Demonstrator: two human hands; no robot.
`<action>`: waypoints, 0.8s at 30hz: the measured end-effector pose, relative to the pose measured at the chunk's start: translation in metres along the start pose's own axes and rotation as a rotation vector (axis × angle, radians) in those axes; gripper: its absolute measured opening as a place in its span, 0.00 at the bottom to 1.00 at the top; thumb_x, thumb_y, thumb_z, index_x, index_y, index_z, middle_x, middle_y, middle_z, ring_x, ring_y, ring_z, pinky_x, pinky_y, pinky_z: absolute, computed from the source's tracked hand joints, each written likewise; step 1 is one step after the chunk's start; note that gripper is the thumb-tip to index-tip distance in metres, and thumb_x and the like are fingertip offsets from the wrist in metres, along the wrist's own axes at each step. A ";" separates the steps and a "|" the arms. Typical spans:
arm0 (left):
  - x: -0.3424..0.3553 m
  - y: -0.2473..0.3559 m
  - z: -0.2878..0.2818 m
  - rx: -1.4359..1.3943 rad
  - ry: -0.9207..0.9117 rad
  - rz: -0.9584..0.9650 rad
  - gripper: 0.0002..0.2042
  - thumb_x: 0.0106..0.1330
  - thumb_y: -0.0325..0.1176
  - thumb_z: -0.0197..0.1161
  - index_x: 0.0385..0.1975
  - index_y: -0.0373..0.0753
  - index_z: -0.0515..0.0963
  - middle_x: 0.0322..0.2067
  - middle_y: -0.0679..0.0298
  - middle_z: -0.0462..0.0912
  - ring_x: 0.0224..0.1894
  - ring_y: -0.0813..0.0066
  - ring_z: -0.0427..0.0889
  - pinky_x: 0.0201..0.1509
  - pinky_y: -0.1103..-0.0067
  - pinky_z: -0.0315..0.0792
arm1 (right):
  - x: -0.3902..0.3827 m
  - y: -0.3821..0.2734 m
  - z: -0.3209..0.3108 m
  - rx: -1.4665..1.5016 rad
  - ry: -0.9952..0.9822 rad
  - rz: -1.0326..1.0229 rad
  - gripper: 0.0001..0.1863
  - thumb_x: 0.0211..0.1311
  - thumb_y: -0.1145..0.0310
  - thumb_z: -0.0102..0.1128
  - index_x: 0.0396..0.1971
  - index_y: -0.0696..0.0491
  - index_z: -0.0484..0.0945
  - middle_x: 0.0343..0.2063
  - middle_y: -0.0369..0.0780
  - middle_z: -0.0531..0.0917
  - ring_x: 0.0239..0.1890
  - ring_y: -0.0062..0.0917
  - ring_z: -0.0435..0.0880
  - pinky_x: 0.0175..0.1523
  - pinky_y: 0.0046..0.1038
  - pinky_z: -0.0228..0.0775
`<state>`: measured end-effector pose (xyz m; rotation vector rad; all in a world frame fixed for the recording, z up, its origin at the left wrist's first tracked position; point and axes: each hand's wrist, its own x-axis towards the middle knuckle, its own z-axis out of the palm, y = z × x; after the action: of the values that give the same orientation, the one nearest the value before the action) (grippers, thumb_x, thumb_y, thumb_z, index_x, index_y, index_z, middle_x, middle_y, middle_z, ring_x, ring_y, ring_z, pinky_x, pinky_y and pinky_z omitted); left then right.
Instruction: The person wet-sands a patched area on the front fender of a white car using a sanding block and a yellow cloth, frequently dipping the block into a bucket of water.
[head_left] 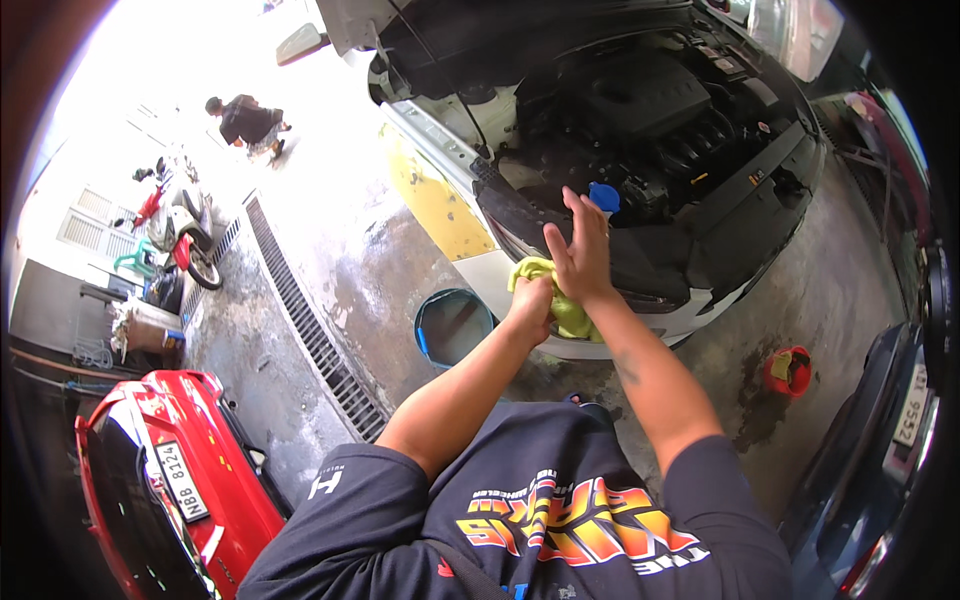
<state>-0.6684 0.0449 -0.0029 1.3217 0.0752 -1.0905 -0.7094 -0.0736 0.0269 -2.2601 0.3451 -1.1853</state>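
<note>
My left hand (533,303) is closed around a yellow-green cloth (571,316) at the front corner of a white car (483,282). Just to its right, my right hand (583,245) is raised with its fingers stretched out, and I see nothing in it. Part of the cloth hangs between my two wrists. Beyond the fingers of my right hand is a blue cap (604,197) at the edge of the engine bay (640,110). The hood stands raised over the engine. A yellowish patch (430,195) covers part of the car's fender.
A dark bucket of water (455,326) stands left of the bumper, a red bucket (788,371) to the right. A drain grate (305,320) runs along the floor. A red car (215,460) and a dark car (870,470) flank me. Another person (250,122) and motorcycles (185,235) are farther off.
</note>
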 end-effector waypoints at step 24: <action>-0.100 -0.239 -0.538 0.397 0.508 -0.396 0.26 0.71 0.46 0.68 0.57 0.26 0.81 0.49 0.49 0.87 0.46 0.55 0.89 0.48 0.59 0.83 | -0.689 -0.181 -0.198 0.014 -0.328 1.425 0.30 0.70 0.52 0.71 0.61 0.59 0.79 0.47 0.49 0.90 0.48 0.33 0.90 0.55 0.35 0.80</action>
<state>-0.6032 0.5652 -0.2884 1.9819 0.5396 -1.1039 -1.2736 0.3217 -0.2414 -1.4574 1.4365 -0.0521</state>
